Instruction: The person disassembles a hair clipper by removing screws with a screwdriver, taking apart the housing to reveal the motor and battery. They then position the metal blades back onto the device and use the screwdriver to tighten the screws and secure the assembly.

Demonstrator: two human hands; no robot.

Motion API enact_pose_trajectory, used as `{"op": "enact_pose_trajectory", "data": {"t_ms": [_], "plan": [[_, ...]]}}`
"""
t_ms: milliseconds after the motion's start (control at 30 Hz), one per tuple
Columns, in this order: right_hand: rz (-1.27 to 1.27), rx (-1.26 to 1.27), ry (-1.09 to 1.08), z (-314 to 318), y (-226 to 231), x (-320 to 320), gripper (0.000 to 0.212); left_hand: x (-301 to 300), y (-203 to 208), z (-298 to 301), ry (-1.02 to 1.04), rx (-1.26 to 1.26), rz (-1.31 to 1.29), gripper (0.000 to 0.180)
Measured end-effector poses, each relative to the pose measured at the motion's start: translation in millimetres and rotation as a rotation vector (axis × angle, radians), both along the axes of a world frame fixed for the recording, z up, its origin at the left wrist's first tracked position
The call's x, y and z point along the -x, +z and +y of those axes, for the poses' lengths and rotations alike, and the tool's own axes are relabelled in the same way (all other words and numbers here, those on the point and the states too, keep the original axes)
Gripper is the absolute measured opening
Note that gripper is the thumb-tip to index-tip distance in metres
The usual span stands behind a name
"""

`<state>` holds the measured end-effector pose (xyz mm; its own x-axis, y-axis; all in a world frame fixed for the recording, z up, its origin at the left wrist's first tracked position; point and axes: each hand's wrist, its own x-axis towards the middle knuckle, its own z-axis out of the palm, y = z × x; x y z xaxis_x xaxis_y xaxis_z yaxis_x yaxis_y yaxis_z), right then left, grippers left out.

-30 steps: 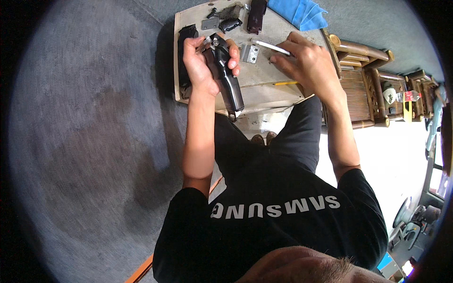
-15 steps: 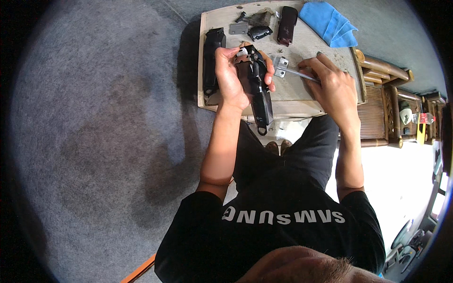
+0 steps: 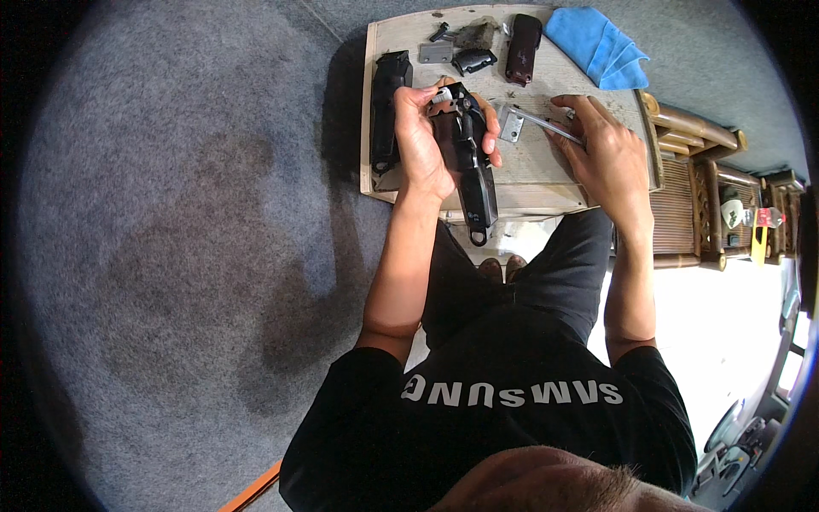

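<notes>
Wrapped in my left hand [image 3: 421,141] is a black hair clipper [image 3: 465,158], its head toward the far side and its hanging loop toward me. My right hand [image 3: 604,145] pinches a thin screwdriver [image 3: 546,125] with a metal shaft; its handle is mostly hidden by the fingers. The shaft slants left to a small metal clipper blade [image 3: 511,127] with holes, lying on the wooden table. Its tip is over the blade's far edge; whether they touch I cannot tell. A second black clipper [image 3: 390,111] lies at the table's left edge, left of my left hand.
Along the far side of the small wooden table [image 3: 512,193] lie a grey metal plate [image 3: 436,54], a black clipper part [image 3: 473,61], a dark red case [image 3: 522,51] and a folded blue cloth [image 3: 597,47]. Bamboo furniture [image 3: 674,189] stands close on the right.
The screwdriver's tip has shifted toward the far edge of the blade, and the shaft slants more steeply. My right-hand fingers have moved slightly. The left hand keeps its hold on the clipper.
</notes>
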<state>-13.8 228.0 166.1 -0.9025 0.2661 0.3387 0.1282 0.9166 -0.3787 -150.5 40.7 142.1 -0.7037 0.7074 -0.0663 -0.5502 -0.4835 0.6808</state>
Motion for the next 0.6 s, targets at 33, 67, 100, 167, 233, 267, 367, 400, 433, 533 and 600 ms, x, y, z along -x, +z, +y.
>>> {"op": "enact_pose_trajectory", "data": {"t_ms": [33,67,100,167,233,267,367,400,433,533,600], "plan": [[0.010,-0.007,0.004,0.3,0.0,-0.4,0.033,-0.6,1.6,0.1,0.015,-0.009,-0.015,0.046],[0.011,-0.008,0.002,0.8,-0.9,-0.2,0.033,-1.1,2.8,0.0,0.030,-0.018,-0.030,0.047],[0.024,-0.016,-0.001,1.6,-2.9,0.6,0.032,-1.0,3.6,-0.3,0.029,-0.019,-0.029,0.047],[0.032,-0.028,-0.012,3.5,-4.7,0.9,0.031,-0.9,5.2,0.5,-0.017,-0.035,-0.066,0.052],[0.091,-0.080,-0.036,4.6,-5.3,1.3,0.033,0.0,3.6,1.3,-0.009,-0.019,-0.039,0.053],[0.087,-0.083,-0.043,4.3,-1.8,0.4,0.033,0.2,2.6,1.5,0.004,0.000,-0.010,0.053],[0.134,-0.071,-0.068,10.6,8.4,0.4,0.032,-0.5,4.5,1.0,0.012,0.005,-0.015,0.052],[0.129,-0.077,-0.077,15.9,9.3,2.1,0.032,0.1,3.5,0.8,0.008,0.003,-0.009,0.051],[0.157,-0.107,-0.068,21.7,10.9,3.5,0.031,-0.2,5.5,1.3,-0.001,0.001,-0.011,0.049],[0.194,-0.151,-0.042,43.4,10.0,8.9,0.027,0.1,3.6,3.2,0.005,-0.010,-0.019,0.047],[0.081,-0.223,0.063,54.7,12.0,9.6,0.022,-0.3,2.2,3.4,-0.001,-0.019,-0.006,0.046]]}}
